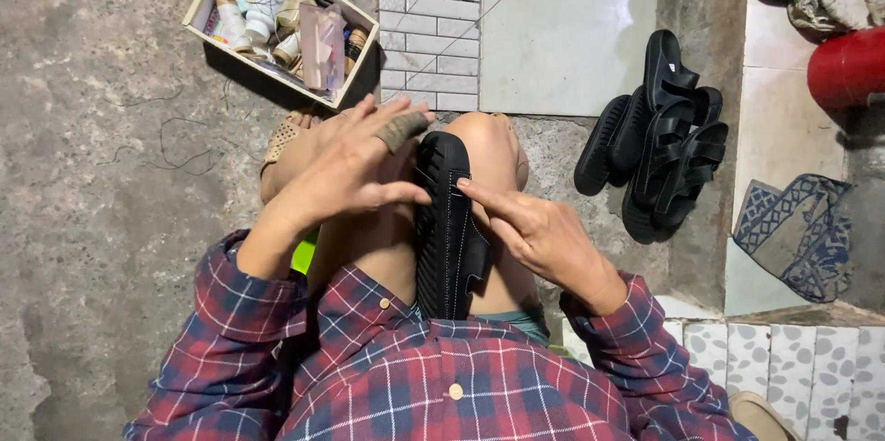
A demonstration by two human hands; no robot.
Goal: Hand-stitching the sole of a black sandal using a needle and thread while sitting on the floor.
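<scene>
A black sandal (449,224) is lying sole-up between the person's knees, resting on the lap. The left hand (346,164) is hovering over its upper end with fingers spread and loose, one finger wrapped in tape; whether it is touching the sandal I cannot tell. The right hand (539,229) is not grasping anything; its index finger is pressing on the edge of the sandal. A pile of black sandals (659,141) is lying on the floor to the right, and a cardboard box (281,22) with small bottles is standing ahead.
</scene>
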